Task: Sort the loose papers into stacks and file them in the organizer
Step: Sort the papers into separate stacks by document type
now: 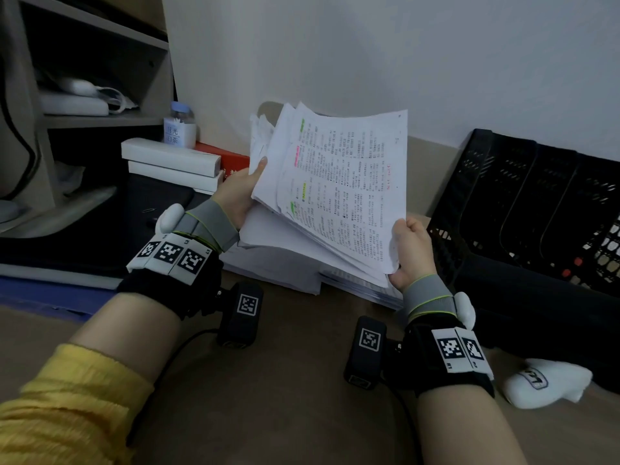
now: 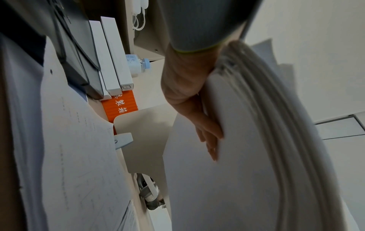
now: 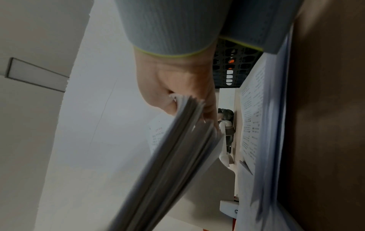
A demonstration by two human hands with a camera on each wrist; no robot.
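Sheaf of printed papers, top sheet with green and pink highlighter marks, held off the floor between both hands, tilted, far edge fanned. Left hand grips the sheaf's left edge: thumb on the top sheet, fingers flat against the underside. Right hand pinches the near right corner, thumb on top, page edges wedged into the palm. Directly under the held sheaf, more stacked papers lie on the brown floor. Right of the right hand: black mesh file organizer, lying back against the white wall. Beyond the left hand: two white boxes stacked, orange-red box behind them, small bottle, shelf unit.
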